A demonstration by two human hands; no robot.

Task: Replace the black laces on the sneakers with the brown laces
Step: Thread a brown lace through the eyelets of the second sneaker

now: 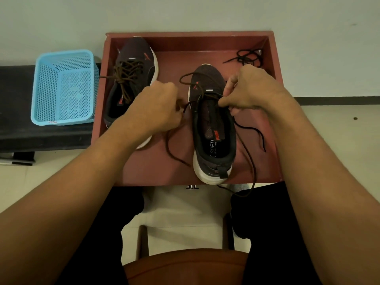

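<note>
Two dark Puma sneakers sit in a shallow red-brown tray point(185, 34), toes pointing away from the person. The left sneaker point(133, 58), toward the tray's far left corner, carries a brown lace point(125, 79) through its eyelets. The right sneaker point(213, 140), near the tray's middle, is partly threaded with a second brown lace point(248, 161), its slack trailing over the tray floor and past the near rim. The left hand point(158, 108) pinches one strand of that lace beside the shoe, fingers curled; the right hand point(248, 89) pinches it at the shoe's eyelets. Bundled black laces point(246, 57) lie in the tray's far right corner. A blue perforated plastic basket point(65, 87) stands on a black bench point(16, 95) just left of the tray
</note>
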